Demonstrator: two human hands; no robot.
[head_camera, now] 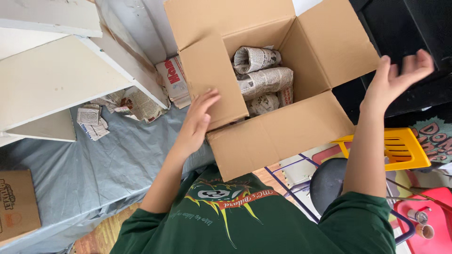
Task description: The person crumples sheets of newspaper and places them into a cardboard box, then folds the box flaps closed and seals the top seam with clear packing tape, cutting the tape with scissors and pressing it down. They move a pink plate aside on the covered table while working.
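Your green shirt (245, 221) fills the bottom of the view, closest to the camera, with both forearms reaching up from it.

Left hand (197, 123): sits just left of centre, fingers straight and together, palm flat against the left flap (212, 80) of the cardboard box (282, 127). It's pressing or resting on the flap, not wrapped around anything.

Right hand (398, 77): up at 2 o'clock, well clear of the box's right flap (336, 42), fingers spread and slightly curled, palm open, holding nothing. Dark surface behind it.

Cardboard box takes up the centre and 12 o'clock, all four flaps folded outward, near flap pointing toward your chest. Inside are several newspaper bundles (263, 80), rolled or wrapped, stacked against the back wall. Can't tell what's inside the wrapping.

Box sits on a grey sheet (117, 160) that runs out to 9 o'clock. White shelf (56, 75) at 10 o'clock, with loose newspaper scraps (94, 122) lying under its edge and more paper between the shelf and the box. Another brown box (16, 204) shows partly at 8 o'clock.

At 4 o'clock: yellow plastic chair (405, 148), black round stool (329, 181) below it, red tray (428, 216) in the corner with small cylinders on it.
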